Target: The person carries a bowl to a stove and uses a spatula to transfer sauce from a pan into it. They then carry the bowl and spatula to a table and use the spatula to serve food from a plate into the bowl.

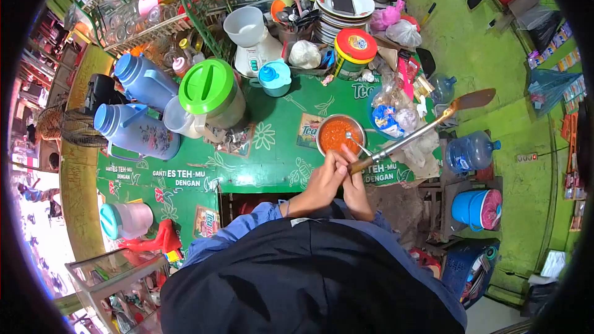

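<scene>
Green plastic cloth printed with white flowers and lettering covers the counter (272, 161) where the person stands, both forearms reaching forward from blue sleeves. The left hand (323, 182) is curled, its fingers bunched together at the near rim of a small round metal bowl of orange-red sauce (340, 134); whether those fingertips pinch the thin metal spoon (357, 144) leaning in the bowl, I cannot tell, since the spoon's handle runs down behind them. The right hand (357, 188) sits just beside the left, touching it, with its fingers closed round the wooden grip of a long metal spatula (427, 127). That tool slants up and away to the right, its flat brown blade hanging out past the counter's edge over the green floor. The bowl rests on the counter directly in front of the hands, near the middle. Behind it stand a green-lidded clear jug (213, 93), two blue thermos jugs (136, 127) lying to the left, and a stack of plates (343, 9). The person's dark garment hides the counter's near edge and both elbows, and clutter at the back blurs together.
</scene>
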Motion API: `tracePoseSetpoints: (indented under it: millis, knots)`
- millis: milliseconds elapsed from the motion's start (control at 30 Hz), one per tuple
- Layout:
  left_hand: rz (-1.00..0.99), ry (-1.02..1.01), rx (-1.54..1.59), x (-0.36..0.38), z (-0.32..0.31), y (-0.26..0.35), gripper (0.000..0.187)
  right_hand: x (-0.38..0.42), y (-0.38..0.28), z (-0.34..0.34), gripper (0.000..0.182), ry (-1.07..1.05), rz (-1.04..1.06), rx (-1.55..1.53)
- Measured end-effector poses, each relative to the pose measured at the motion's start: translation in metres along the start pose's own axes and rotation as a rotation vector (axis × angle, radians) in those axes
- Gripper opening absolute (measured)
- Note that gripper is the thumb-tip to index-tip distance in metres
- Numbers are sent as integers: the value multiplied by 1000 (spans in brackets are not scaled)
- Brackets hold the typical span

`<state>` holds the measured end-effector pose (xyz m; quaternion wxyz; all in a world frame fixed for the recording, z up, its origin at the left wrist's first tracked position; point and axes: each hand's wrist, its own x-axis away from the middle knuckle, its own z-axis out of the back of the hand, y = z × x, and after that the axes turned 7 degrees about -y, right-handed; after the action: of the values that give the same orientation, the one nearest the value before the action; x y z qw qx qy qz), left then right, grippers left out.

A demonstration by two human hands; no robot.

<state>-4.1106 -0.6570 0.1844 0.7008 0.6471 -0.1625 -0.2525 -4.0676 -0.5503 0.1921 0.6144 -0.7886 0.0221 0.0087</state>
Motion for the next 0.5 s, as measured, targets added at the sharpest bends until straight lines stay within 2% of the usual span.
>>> tracePoseSetpoints:
  millis: [33,100,133,200,300,400,467,500]
  knots:
    - [54,-79,2,2,1,0,36,2,0,5,50,2,3,3]
    - [53,-98,28,4,0,1,36,8,3,15,48,-46,-46,150]
    - [56,-116,53,4,0,1,35,11,5,20,48,-43,-45,151]
    - [107,-146,108,5,-1,3,34,18,11,29,44,-34,-177,99]
    - [85,-203,127,-5,-11,1,34,23,14,38,38,73,-147,83]
    - [82,-218,-50,-15,-22,-22,37,22,7,73,31,98,-135,112]
    - [296,18,-126,-13,-19,-46,42,19,7,98,25,192,-124,-106]
    - [472,62,-9,-5,-8,-86,44,17,5,106,23,244,-121,-218]
